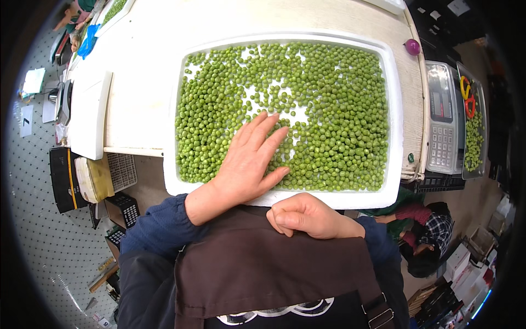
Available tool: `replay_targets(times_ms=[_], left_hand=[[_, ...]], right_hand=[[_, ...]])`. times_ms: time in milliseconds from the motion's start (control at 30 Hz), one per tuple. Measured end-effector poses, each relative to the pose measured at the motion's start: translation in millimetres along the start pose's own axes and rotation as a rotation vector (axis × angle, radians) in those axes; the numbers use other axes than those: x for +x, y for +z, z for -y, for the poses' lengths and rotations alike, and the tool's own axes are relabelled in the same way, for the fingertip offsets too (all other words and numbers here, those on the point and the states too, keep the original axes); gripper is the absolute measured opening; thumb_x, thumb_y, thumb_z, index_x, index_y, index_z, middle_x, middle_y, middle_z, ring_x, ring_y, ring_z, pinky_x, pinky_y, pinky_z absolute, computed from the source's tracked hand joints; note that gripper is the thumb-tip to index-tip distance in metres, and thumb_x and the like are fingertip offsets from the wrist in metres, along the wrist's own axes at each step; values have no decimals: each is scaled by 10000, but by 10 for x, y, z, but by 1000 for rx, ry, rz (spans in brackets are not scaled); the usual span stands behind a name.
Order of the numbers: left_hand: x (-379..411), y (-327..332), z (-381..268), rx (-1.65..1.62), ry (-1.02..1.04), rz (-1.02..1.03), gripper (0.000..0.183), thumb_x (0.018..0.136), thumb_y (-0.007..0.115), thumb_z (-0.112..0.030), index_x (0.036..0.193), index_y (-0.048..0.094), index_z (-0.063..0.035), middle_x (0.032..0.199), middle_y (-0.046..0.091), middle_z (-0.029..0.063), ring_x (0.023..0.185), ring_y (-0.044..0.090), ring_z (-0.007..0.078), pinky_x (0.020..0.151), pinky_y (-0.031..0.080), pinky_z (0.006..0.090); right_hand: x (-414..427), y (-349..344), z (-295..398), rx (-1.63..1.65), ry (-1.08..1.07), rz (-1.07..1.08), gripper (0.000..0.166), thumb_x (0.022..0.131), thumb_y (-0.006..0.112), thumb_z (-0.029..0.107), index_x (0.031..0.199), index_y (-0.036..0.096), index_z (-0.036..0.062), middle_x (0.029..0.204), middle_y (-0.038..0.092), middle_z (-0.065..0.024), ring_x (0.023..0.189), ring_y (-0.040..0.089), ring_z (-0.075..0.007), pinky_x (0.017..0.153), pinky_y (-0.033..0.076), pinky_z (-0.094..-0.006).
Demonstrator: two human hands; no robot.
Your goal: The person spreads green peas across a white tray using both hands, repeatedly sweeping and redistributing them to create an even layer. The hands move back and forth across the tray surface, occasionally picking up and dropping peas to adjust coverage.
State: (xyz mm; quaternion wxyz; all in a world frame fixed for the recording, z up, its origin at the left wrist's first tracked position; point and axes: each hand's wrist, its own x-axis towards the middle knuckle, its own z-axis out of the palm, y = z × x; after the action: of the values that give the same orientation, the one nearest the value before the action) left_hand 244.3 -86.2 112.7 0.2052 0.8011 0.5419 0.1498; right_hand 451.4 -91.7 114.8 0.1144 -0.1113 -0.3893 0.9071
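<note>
A white foam tray [283,199] full of loose green peas [345,140] lies before me at the table's near edge. The peas are thicker at the left and right, with bare white patches around the middle. My left hand [252,158] rests palm down on the peas left of centre, fingers a little apart and pointing away from me. Just beyond the tray's near rim, my right hand [306,216] is curled into a loose fist in front of my brown apron. Whether anything is inside that fist is hidden.
At the right stand a digital scale [441,119] and a clear tray [474,140] with peas and scissors [469,103]. A purple ball-like object [412,47] sits at the table edge. A white foam lid or tray [88,115] lies left. Other people [431,230] are at lower right and upper left.
</note>
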Motion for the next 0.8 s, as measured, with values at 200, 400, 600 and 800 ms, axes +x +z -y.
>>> replay_targets(times_ms=[200,400,600,800], left_hand=[[-86,78,60,57,-28,114,771,854,769,-309,1516,444,-83,1604,335,208,1509,267,433,1206,256,590],[-37,154,20,95,16,150,779,864,751,-348,1525,433,-85,1622,318,195,1513,265,428,1206,248,597],[77,235,-65,95,44,148,824,866,745,-377,1540,399,-53,1632,293,214,1514,261,431,1213,240,590],[244,336,-139,102,56,126,839,888,715,-403,1555,364,-34,1633,282,232,1515,260,432,1219,236,581]], right_hand=[[5,-1,19,-32,5,-8,401,1082,500,274,760,547,40,738,528,18,726,467,-83,702,405,-268],[21,-1,1,-31,-20,-16,400,1082,500,274,755,535,46,729,523,12,722,471,-84,704,409,-270],[18,14,2,-39,-17,-25,390,1067,496,217,723,499,32,723,503,-21,711,449,-127,693,386,-291],[-1,9,-2,-33,-32,-14,383,1067,495,223,735,501,33,734,515,-20,721,458,-125,707,394,-288]])
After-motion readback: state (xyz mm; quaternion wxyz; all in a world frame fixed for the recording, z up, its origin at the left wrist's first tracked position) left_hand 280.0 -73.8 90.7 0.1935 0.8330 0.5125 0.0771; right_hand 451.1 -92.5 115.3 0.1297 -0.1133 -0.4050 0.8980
